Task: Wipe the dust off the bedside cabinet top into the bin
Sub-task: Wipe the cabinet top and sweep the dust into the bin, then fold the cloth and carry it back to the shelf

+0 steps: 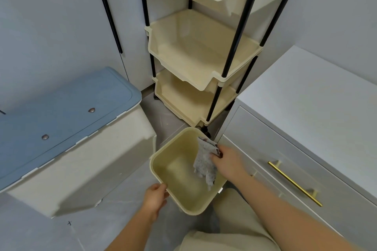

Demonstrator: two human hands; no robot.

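A pale yellow square bin sits low in the middle of the view, next to the left side of the white bedside cabinet. My left hand grips the bin's near left rim. My right hand holds a grey speckled cloth over the bin's right side, with the cloth hanging down inside the opening. The cabinet top looks plain white; no dust is visible on it.
A cream three-tier shelf rack with black poles stands behind the bin. On the left is a large cream storage box with a blue lid. The cabinet drawer has a gold handle. Grey floor lies below.
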